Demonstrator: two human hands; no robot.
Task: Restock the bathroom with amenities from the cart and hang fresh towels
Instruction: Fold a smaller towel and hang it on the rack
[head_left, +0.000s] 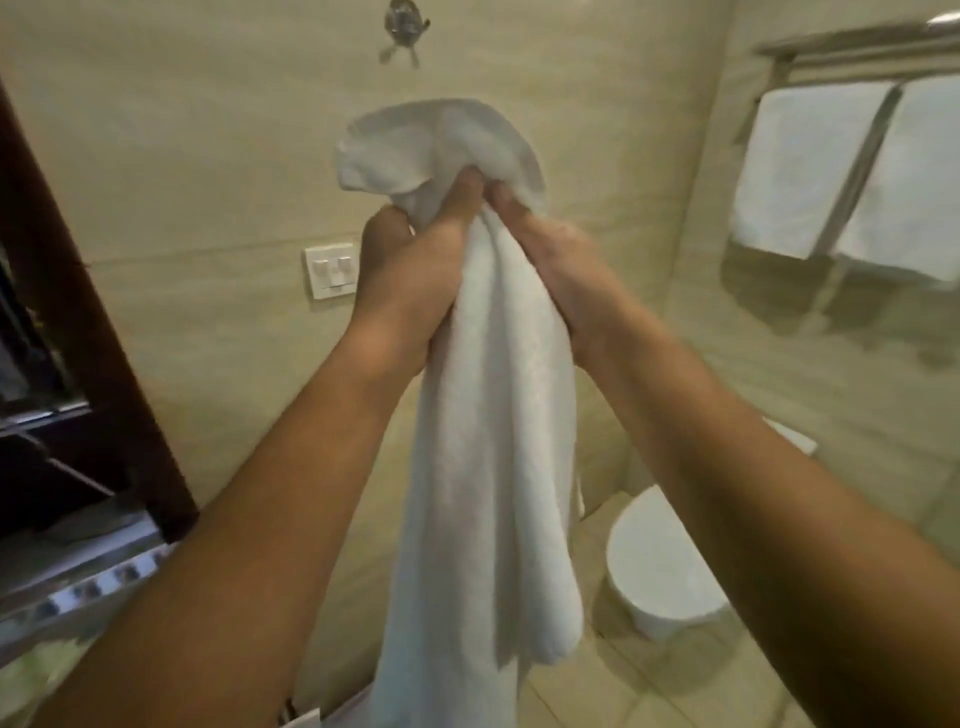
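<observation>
I'm gripping a white towel (483, 415) with both fists, left hand (410, 280) and right hand (561, 275) clenching it below the wall hook (402, 26).

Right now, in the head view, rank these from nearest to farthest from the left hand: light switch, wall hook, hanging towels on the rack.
From the left hand:
1. Light switch, just to its left on the wall.
2. Wall hook, above, at the top of the wall.
3. Hanging towels, far right on the rack.
</observation>
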